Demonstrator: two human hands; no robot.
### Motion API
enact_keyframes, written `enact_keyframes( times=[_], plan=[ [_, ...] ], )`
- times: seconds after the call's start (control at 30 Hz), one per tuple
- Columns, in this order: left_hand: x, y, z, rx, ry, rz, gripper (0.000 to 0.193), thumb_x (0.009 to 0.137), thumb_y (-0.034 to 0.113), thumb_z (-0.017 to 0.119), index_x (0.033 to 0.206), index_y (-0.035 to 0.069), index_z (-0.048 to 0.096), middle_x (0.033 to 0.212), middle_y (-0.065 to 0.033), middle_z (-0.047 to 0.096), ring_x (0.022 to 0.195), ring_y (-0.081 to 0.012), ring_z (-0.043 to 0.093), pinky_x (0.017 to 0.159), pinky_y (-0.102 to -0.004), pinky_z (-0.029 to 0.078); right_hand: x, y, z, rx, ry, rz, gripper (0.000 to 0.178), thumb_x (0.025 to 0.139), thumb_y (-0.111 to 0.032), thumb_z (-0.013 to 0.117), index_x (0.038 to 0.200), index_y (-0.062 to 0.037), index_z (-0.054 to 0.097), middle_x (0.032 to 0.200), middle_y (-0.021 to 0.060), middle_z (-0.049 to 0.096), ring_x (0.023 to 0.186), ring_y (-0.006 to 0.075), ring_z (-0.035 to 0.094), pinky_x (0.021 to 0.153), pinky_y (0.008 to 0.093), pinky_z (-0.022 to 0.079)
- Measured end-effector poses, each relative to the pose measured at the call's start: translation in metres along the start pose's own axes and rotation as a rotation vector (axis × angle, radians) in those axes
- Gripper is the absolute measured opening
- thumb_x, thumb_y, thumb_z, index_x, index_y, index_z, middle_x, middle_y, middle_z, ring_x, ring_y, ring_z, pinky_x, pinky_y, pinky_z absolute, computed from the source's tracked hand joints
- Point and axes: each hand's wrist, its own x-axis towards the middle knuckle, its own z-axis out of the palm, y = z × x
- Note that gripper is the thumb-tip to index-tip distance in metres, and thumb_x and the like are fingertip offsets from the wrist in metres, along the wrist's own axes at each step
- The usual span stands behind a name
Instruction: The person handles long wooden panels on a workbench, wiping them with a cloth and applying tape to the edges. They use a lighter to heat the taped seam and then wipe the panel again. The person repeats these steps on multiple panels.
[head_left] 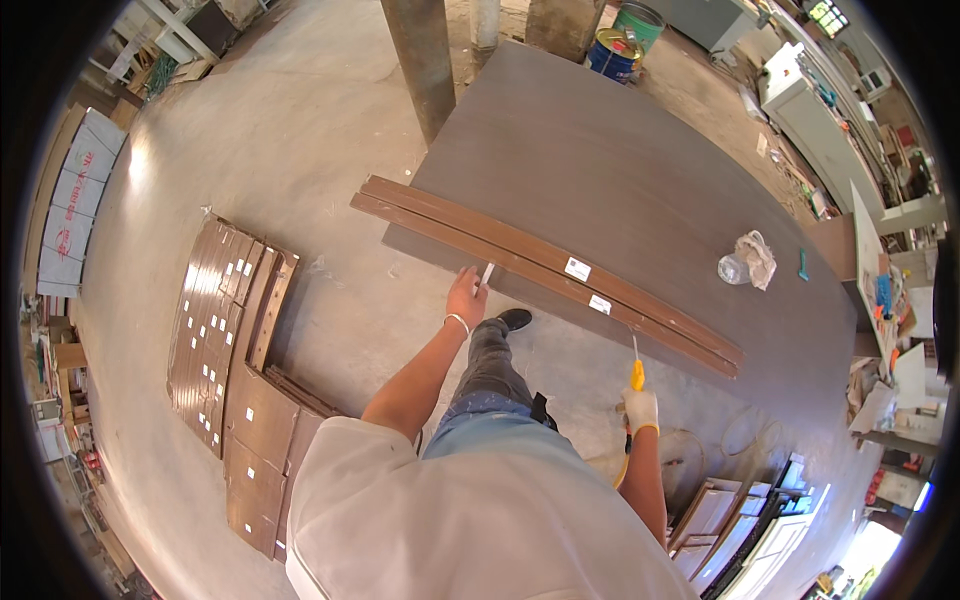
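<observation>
The two long brown boards (520,248) lay ahead of both our hands, side by side along the near edge of the bench (600,160), their long axis slanting from far left to near right. Our left hand (464,297) was the nearer, just beside their near edge, its bare fingers drawn together on a thin pale strip (487,274) whose material we could not tell. Our right hand (641,410), in a whitish glove, stood farther back near their right end, curled around a yellow tool (638,375) whose slim straight nozzle pointed away from us at the boards.

The boards looked smooth, narrow and straight-edged, each with a small white label; the bench top was broad, flat and matt grey-brown. Beyond their right end sat a crumpled beige wad (757,262) and something clear and shiny (733,268), likely plastic.
</observation>
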Motion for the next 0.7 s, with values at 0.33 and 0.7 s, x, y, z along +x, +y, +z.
enact_keyframes(
  times=[0.33, 0.7],
  plan=[
    [-0.012, 0.01, 0.022, 0.237, 0.041, 0.051, 0.016, 0.089, 0.013, 0.072, 0.098, 0.002, 0.065, 0.156, -0.0247, 0.051, 0.148, -0.0445, 0.042, 0.119, -0.0525, 0.038, 0.003, -0.083, 0.071, -0.391, -0.139, -0.416, 0.037, 0.087, -0.027, 0.068, 0.094, 0.0085, 0.072, 0.072, 0.0224, 0.073, 0.06, 0.0338, 0.073, 0.058, 0.0452, 0.056],
    [-0.033, 0.002, -0.016, 0.517, -0.153, 0.043, 0.021, 0.091, 0.016, 0.065, 0.106, 0.002, 0.066, 0.161, -0.0214, 0.044, 0.152, -0.0397, 0.038, 0.123, -0.053, 0.033, -0.043, -0.301, 0.122, -0.65, -0.383, -0.643, 0.041, 0.09, -0.037, 0.067, 0.108, -0.0015, 0.077, 0.107, 0.0269, 0.075, 0.105, 0.0424, 0.073, 0.09, 0.0506, 0.059]
  ],
)
